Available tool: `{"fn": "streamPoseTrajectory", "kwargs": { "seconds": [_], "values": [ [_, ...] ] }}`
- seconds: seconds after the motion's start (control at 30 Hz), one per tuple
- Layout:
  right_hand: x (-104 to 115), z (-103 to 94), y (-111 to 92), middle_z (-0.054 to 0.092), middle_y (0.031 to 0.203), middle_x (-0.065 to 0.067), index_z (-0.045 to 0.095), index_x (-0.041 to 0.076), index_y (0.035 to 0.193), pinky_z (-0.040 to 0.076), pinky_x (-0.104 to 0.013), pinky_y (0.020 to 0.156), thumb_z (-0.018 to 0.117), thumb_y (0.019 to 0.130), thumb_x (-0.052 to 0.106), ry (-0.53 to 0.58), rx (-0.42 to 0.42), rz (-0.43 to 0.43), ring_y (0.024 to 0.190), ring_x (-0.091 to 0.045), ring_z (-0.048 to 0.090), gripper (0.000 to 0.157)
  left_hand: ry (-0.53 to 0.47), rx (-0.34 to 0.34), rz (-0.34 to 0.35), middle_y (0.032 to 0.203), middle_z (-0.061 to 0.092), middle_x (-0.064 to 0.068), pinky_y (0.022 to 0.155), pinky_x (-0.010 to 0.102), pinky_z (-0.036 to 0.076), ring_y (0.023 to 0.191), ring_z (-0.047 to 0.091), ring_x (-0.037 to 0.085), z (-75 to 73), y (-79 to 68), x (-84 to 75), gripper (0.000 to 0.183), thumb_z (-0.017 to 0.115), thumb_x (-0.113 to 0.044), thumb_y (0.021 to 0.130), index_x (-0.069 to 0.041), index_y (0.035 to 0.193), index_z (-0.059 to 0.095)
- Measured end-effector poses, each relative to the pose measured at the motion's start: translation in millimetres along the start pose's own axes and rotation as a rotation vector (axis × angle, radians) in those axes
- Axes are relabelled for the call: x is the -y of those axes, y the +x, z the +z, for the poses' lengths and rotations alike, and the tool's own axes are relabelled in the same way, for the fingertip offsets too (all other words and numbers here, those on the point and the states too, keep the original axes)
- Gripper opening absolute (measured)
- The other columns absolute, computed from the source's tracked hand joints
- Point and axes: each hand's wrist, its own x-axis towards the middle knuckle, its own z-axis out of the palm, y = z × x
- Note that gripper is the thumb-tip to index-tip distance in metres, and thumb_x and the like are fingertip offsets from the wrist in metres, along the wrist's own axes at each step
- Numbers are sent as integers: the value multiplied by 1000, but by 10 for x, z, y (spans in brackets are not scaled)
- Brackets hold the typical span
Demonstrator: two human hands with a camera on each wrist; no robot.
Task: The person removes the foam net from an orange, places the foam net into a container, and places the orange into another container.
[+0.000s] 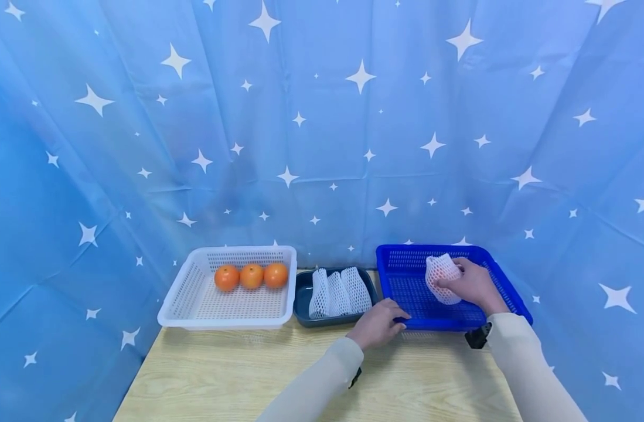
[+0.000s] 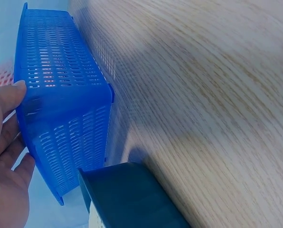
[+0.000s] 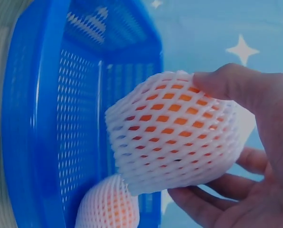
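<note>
My right hand (image 1: 472, 284) holds an orange in a white foam net sleeve (image 3: 174, 128) over the blue basket (image 1: 432, 324), thumb on one side and fingers on the other. Inside the basket, a second netted orange (image 3: 110, 206) shows below the held one in the right wrist view. At the basket's front left corner my left hand (image 1: 380, 323) grips the rim; the left wrist view shows its thumb (image 2: 13, 95) over the edge. Close to the left hand, several empty white foam net sleeves (image 1: 338, 293) lie in a dark teal dish (image 1: 322, 321).
On the left stands a white basket (image 1: 227, 322) with three bare oranges (image 1: 252, 276) in a row by its back. The dish sits between the two baskets on a light wooden table (image 1: 237, 381). A blue curtain with white stars (image 1: 322, 129) hangs close behind and at both sides.
</note>
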Motion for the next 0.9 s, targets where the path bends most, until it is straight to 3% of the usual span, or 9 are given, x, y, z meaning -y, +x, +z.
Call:
{"fn": "streamPoseTrajectory", "kwargs": {
  "seconds": [0.1, 0.23, 0.4, 0.57, 0.73, 0.9],
  "values": [
    [102, 45, -54, 57, 135, -38, 42, -5, 148, 62, -52, 75, 76, 88, 50, 34, -33, -12, 110, -49, 65, 89, 11, -1, 1, 127, 68, -15, 106, 16, 49, 123, 58, 1, -1, 7, -8, 25, 63, -35, 103, -31, 125, 72],
    [217, 123, -124, 59, 135, -33, 43, 0, 150, 62, -50, 76, 75, 89, 52, 87, -73, -42, 113, -45, 65, 86, -20, -12, -10, 136, 65, -10, 117, 25, 44, 142, 47, 10, -18, -14, -6, 29, 63, -37, 102, -28, 128, 71],
    [368, 209, -213, 59, 139, -28, 44, 4, 151, 62, -53, 85, 73, 91, 53, 132, -107, -92, 120, -44, 63, 83, -186, -34, -82, 149, 55, -6, 122, 35, 41, 153, 34, 17, -95, -89, 34, 42, 63, -46, 101, -26, 138, 63],
    [539, 313, -296, 60, 140, -25, 44, 5, 151, 61, -54, 91, 74, 91, 50, 190, -117, -126, 120, -43, 64, 80, -382, -50, -215, 158, 43, -4, 118, 44, 46, 147, 41, 19, -224, -245, 126, 59, 64, -56, 96, -31, 148, 50],
    [703, 471, -370, 61, 140, -21, 47, 8, 149, 58, -55, 98, 77, 90, 47, 260, -110, -155, 121, -39, 63, 77, -546, -102, -356, 158, 44, -7, 117, 52, 44, 147, 43, 22, -298, -430, 278, 72, 70, -64, 88, -38, 150, 45],
    [843, 692, -445, 64, 135, -17, 50, 12, 146, 59, -52, 99, 81, 88, 40, 328, -101, -201, 119, -34, 65, 71, -695, -157, -390, 159, 45, -7, 119, 55, 41, 148, 43, 28, -310, -691, 480, 83, 76, -63, 83, -37, 153, 42]
  ]
}}
